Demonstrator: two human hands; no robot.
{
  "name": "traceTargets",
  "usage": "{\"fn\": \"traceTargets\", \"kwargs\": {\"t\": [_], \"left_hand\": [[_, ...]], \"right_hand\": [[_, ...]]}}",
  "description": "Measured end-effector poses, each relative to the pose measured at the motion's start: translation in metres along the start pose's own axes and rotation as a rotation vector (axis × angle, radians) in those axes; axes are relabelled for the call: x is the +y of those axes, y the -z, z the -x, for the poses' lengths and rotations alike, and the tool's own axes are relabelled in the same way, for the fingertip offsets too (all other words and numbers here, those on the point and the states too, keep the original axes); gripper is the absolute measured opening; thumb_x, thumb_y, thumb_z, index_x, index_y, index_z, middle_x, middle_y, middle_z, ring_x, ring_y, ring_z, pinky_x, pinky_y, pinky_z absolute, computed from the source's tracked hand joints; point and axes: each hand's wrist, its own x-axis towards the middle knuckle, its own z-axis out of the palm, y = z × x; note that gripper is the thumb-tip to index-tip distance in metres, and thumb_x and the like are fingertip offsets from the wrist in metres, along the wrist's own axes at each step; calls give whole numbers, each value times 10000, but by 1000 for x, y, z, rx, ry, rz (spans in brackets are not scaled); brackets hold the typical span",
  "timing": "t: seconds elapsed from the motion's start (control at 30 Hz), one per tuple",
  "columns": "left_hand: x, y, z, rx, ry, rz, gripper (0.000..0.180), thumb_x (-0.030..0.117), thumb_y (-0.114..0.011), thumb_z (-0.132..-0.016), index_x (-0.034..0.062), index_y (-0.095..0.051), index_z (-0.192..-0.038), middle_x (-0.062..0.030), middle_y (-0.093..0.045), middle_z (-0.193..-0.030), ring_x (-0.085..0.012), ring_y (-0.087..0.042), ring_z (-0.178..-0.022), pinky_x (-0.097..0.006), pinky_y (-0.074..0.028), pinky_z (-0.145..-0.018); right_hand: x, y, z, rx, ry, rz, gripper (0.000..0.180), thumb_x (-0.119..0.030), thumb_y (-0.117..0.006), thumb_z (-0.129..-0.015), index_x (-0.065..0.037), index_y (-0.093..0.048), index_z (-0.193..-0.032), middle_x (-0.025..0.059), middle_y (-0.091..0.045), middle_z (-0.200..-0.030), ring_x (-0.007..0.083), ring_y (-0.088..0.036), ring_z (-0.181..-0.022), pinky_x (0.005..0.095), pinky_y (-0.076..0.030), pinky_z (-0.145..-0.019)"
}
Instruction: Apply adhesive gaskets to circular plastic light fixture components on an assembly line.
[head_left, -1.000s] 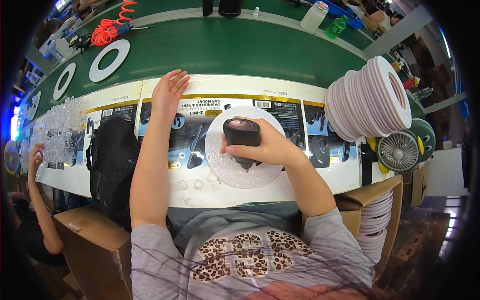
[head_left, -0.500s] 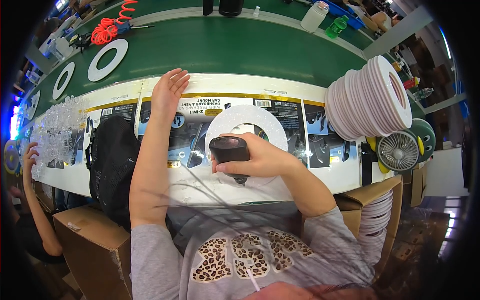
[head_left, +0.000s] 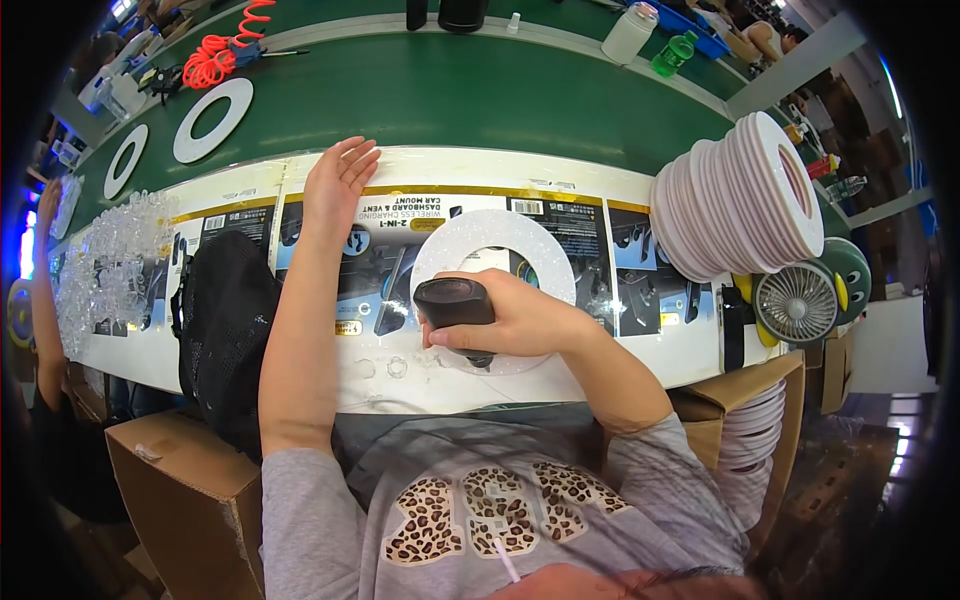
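Note:
My right hand (head_left: 520, 312) is wrapped round a black handheld tool (head_left: 452, 300), which looks like a cordless driver from above; its working end is hidden. Beneath it lies a flat white ring (head_left: 552, 265) on the white work surface. The hand and tool cover the ring's near left part. My left hand (head_left: 343, 178) is at the far edge of the white surface, beside the green belt, with fingers loosely spread and nothing in them. Small clear plastic pieces (head_left: 397, 368) lie close to the near edge, left of the tool.
At right stand a stack of white rings (head_left: 735, 200) and a small fan (head_left: 797, 303). A black bag (head_left: 228, 340) and clear plastic parts (head_left: 115, 265) lie left. More white rings (head_left: 213, 120) rest on the green belt (head_left: 450, 95). Cardboard boxes (head_left: 185, 470) flank me. A co-worker's arm (head_left: 45, 290) reaches in.
The tool in my right hand has tipped and shifted very slightly. My left hand stays in place. The co-worker's hand at the far left has moved up towards the belt.

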Motion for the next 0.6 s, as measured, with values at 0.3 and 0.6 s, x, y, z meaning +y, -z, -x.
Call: {"fn": "traceTargets", "kwargs": {"t": [0.3, 0.6], "left_hand": [[-2, 0, -1, 4, 1, -7, 357, 231, -399, -979, -64, -516, -1141, -214, -576, -1147, -286, -574, -1082, -371, -456, -970], [-1, 0, 0, -1, 0, -7, 356, 228, -398, -980, -67, -516, -1142, -215, -576, -1147, -289, -575, -1081, -371, -455, -971]], "right_hand": [[1, 0, 0, 20, 15, 21, 391, -317, -695, -809, -35, -575, -1052, 129, -636, -796, 258, -597, -711, 332, -464, -676], [0, 0, -1, 11, 14, 32, 347, -304, -697, -811, -34, -581, -997, 111, -633, -770, 235, -587, -686, 325, -457, -659]]}}
